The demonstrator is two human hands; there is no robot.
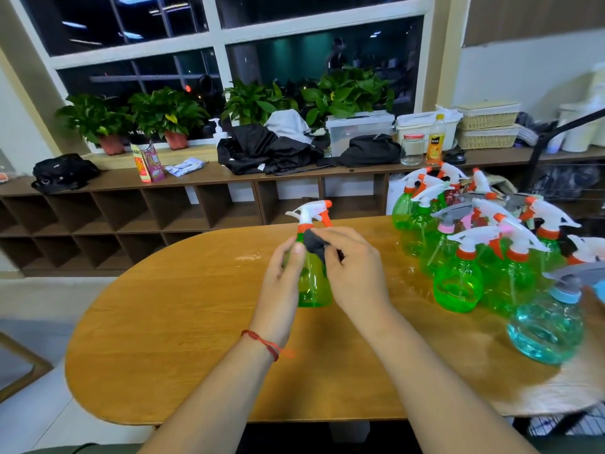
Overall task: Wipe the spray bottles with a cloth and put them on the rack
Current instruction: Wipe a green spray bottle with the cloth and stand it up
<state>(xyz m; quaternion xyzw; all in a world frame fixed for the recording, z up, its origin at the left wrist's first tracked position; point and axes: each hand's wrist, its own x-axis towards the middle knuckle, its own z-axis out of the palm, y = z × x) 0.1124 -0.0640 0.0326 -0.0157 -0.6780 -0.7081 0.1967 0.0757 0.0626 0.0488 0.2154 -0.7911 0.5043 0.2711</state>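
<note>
Left hand [284, 267] grips the green spray bottle [314, 286]; right hand [353, 270] pinches a dark cloth [316, 245] against its neck. Probably light, slick plastic, safest held at the neck.

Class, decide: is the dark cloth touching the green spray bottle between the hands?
Touching. The head view shows the right hand pressing the dark cloth against the neck of the green spray bottle, which the left hand grips.
</note>
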